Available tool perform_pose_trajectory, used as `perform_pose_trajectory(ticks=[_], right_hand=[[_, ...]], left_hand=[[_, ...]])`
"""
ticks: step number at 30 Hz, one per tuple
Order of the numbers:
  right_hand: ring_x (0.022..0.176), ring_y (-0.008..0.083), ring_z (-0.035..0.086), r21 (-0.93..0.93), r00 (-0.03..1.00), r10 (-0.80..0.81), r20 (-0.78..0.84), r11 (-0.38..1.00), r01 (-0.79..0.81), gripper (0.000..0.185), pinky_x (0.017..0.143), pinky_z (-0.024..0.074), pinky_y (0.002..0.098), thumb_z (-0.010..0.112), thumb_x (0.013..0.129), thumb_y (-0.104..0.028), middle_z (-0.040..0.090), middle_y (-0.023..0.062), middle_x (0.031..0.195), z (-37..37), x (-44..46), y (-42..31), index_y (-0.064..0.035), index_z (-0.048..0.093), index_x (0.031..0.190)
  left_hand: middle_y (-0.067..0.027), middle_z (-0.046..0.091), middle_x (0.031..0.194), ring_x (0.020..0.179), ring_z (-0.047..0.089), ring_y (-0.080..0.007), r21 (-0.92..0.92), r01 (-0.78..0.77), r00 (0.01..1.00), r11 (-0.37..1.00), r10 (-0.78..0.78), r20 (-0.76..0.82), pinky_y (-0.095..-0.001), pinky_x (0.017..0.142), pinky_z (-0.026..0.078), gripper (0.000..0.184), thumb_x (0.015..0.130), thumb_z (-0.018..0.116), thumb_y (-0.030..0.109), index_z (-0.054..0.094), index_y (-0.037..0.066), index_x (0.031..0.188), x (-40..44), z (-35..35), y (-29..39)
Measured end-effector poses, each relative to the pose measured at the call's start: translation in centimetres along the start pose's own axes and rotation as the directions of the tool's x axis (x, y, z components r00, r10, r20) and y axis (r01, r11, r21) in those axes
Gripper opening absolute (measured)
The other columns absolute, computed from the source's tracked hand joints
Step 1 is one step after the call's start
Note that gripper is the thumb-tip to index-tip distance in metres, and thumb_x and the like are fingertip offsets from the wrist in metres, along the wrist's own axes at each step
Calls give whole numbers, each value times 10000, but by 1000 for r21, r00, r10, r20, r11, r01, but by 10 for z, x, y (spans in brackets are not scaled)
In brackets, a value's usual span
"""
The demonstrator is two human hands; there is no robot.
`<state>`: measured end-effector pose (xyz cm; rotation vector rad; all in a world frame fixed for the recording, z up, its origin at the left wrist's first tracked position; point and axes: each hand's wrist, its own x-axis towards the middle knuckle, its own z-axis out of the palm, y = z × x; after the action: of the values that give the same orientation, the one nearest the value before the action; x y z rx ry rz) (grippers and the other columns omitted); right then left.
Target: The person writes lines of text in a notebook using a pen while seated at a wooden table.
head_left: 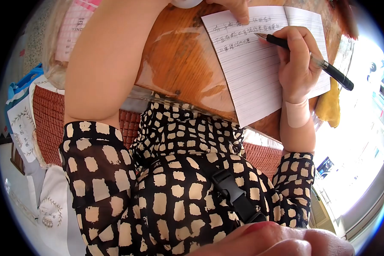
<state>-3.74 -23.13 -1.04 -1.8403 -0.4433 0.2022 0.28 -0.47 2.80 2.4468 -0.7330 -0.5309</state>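
A ruled notebook (260,89) lies open on the table, with several lines of handwriting near the top of its left page. My right hand (298,64) is closed around a black pen (337,77) with a clear section in its barrel. The pen's tip meets the page at the second written line. At the top edge of the view, my left hand (234,7) rests on the upper part of the page with a finger stretched out; much of this hand is cut off. Beside it, a white rounded object (186,3) is only partly in view.
Clear plastic covers the wooden table (179,64). A pink-and-white printed item (70,38) lies at the upper left, and a yellow cloth-like thing (329,104) hangs past the right edge. Below are a reddish-brown woven mat (49,121) and white printed fabric (23,128).
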Motion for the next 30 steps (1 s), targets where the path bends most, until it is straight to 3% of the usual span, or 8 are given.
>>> perform_pose_trajectory(ticks=[5,8,11,14,18,21,27,30], right_hand=[[684,73,500,251,992,116,-50,963,-100,236,562,362,170,457,957,-98,583,72,858,-9,6,9,72,589,861],[712,71,508,205,989,147,-14,968,-141,218,580,371,164,460,954,-84,575,69,875,-9,6,4,74,584,871],[545,16,412,38,991,99,85,994,-103,203,502,316,159,526,952,-108,570,-23,657,-13,5,-4,17,640,840],[547,24,463,-69,999,34,9,997,-33,170,500,350,162,540,935,-82,602,-2,666,-15,-5,3,17,638,838],[557,48,549,-263,961,-267,74,924,277,60,502,426,195,598,888,-28,652,37,703,-10,-10,1,-6,642,853],[559,67,569,-323,941,-301,158,884,337,49,513,440,200,607,885,-26,660,40,716,-10,-6,-1,-10,641,853],[568,112,612,-328,923,-334,193,864,382,35,530,471,215,621,872,-37,665,57,718,-10,-4,4,-23,640,846],[562,118,614,-336,919,-335,208,858,389,31,528,473,216,623,866,-37,665,60,717,-11,-4,4,-25,638,842]], left_hand=[[-134,683,842,829,647,-288,28,-13,1000,1000,13,-2,-380,724,486,295,717,781,312,682,49,807,5,7,-5],[-134,685,848,832,648,-288,15,8,1000,1000,-8,24,-381,725,487,296,719,778,315,683,49,810,4,3,-3],[-133,686,848,835,648,-287,13,19,1000,1000,-19,16,-380,725,487,296,721,775,316,682,49,811,5,6,-5],[-133,684,840,830,648,-287,15,43,999,999,-43,-3,-380,720,486,297,721,774,316,678,48,806,2,5,0],[-137,678,817,812,646,-291,7,128,991,992,-128,27,-384,712,484,305,721,772,323,671,45,794,3,3,10],[-140,673,800,800,643,-296,39,50,998,998,-52,33,-388,708,482,309,719,770,325,665,40,780,11,8,-4],[-147,666,786,789,636,-305,64,-31,993,997,38,-109,-389,705,481,304,716,772,308,656,30,757,-2,16,-2],[-152,665,788,787,635,-305,-10,61,998,998,-61,-15,-387,699,482,298,715,776,293,653,24,751,7,10,-1]])
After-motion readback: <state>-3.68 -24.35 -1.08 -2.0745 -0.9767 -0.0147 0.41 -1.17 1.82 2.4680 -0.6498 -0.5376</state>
